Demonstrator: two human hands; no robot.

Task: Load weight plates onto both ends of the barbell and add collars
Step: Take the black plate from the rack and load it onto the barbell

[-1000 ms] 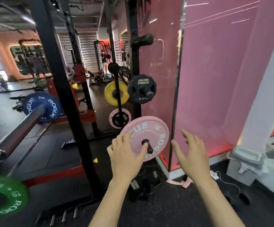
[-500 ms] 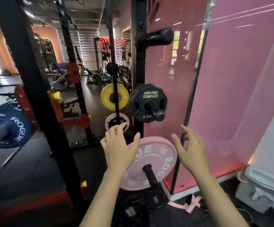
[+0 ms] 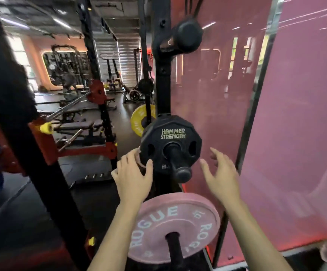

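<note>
While both hands reach up at centre frame, the black plate (image 3: 171, 142) hangs on its peg (image 3: 179, 166) on the rack upright (image 3: 162, 75). Left hand (image 3: 132, 178): fingers spread, fingertips touching the plate's left edge. Right hand (image 3: 220, 174): fingers spread, just beside the plate's right, apart from it. Pink plate (image 3: 175, 225): lower peg, bottom centre.

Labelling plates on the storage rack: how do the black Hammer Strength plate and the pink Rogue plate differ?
The black plate has a faceted edge and grip holes; the pink plate is round and solid. Black is smaller and sits on the higher peg, pink on the lower. The left hand touches black; pink is untouched. Both hang on black pegs.
</note>
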